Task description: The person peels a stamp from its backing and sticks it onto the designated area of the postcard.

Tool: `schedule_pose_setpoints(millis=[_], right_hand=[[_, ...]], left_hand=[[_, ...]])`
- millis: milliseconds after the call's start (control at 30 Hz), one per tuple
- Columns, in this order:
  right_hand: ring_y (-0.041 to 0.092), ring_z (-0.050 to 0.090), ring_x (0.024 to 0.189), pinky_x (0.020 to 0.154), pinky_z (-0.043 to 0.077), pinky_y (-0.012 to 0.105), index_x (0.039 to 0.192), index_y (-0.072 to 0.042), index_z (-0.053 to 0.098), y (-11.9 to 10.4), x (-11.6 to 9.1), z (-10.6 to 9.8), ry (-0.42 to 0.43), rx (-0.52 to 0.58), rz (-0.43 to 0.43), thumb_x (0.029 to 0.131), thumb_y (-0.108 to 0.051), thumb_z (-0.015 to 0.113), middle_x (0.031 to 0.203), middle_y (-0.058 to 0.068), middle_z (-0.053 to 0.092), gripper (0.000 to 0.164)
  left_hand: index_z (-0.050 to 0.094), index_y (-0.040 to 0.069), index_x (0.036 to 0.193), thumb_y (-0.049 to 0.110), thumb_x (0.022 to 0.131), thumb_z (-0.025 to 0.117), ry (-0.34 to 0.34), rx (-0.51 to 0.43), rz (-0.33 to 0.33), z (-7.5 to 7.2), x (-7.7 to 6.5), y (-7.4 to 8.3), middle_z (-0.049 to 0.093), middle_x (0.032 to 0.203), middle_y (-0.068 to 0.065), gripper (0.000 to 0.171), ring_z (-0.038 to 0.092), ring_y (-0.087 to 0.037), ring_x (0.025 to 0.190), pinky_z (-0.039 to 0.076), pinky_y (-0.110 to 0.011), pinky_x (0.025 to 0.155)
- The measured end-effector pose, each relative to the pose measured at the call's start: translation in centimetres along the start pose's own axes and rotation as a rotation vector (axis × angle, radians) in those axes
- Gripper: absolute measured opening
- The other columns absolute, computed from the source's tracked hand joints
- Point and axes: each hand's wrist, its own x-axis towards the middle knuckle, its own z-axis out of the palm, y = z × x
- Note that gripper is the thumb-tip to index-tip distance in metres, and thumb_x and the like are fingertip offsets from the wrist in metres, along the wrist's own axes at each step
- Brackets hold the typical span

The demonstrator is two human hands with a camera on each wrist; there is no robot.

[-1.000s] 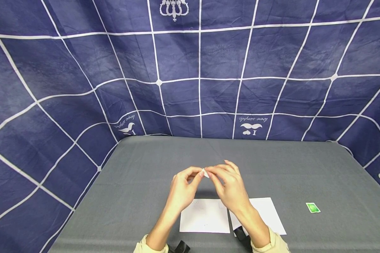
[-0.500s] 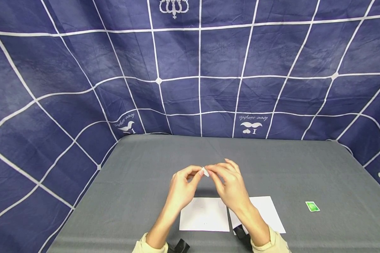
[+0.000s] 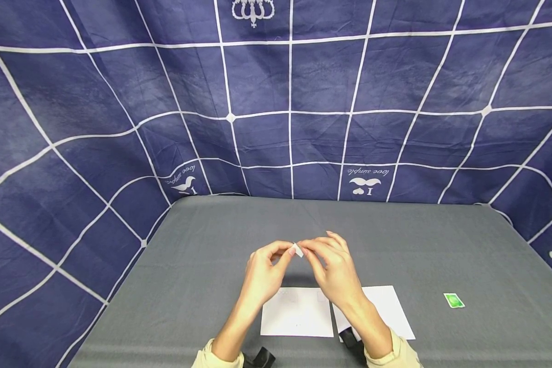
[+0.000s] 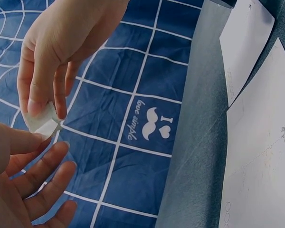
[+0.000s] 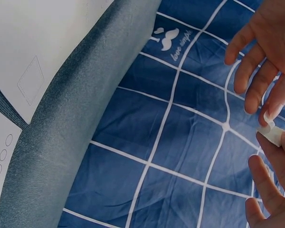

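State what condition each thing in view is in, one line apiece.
Left grip: pinching the white piece.
Right grip: pinching the same piece.
White piece: held up, one part curled back.
Left sheet: lying flat.
Right sheet: lying flat, partly hidden by the right forearm.
Green square: flat, green side up.
Gray cloth: spread out.
Blue curtain: hanging, creased.

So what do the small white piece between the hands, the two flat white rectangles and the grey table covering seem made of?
Small white piece: probably matt paper; jagged edge, thin curl. Flat white rectangles: matt paper or thin card, with crisp edges and printed outlines. Grey table covering: likely dull woven fabric, finely ribbed up close.
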Motion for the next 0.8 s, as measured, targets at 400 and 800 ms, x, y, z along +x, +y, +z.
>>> schedule_pose_setpoints(millis=[400,800], right_hand=[[0.020,0.065,0.082,0.097,0.037,0.049,0.093,-0.003,0.072,0.04,-0.08,0.01,0.005,0.003,0.000,0.074,0.009,0.075,0.083,0.003,0.070,0.023],[0.020,0.064,0.083,0.098,0.035,0.050,0.093,-0.003,0.072,0.10,-0.11,0.01,0.003,0.000,0.013,0.073,0.008,0.076,0.083,0.003,0.070,0.023]], left_hand=[[0.074,0.013,0.095,0.022,0.092,0.064,0.008,0.000,-0.004,0.07,-0.01,-0.12,0.070,0.081,0.006,0.013,0.067,-0.012,0.082,0.049,-0.049,0.076],[0.074,0.014,0.095,0.024,0.092,0.065,0.008,0.013,-0.004,0.11,0.04,-0.19,0.070,0.081,0.007,0.014,0.067,-0.010,0.080,0.049,-0.042,0.073]])
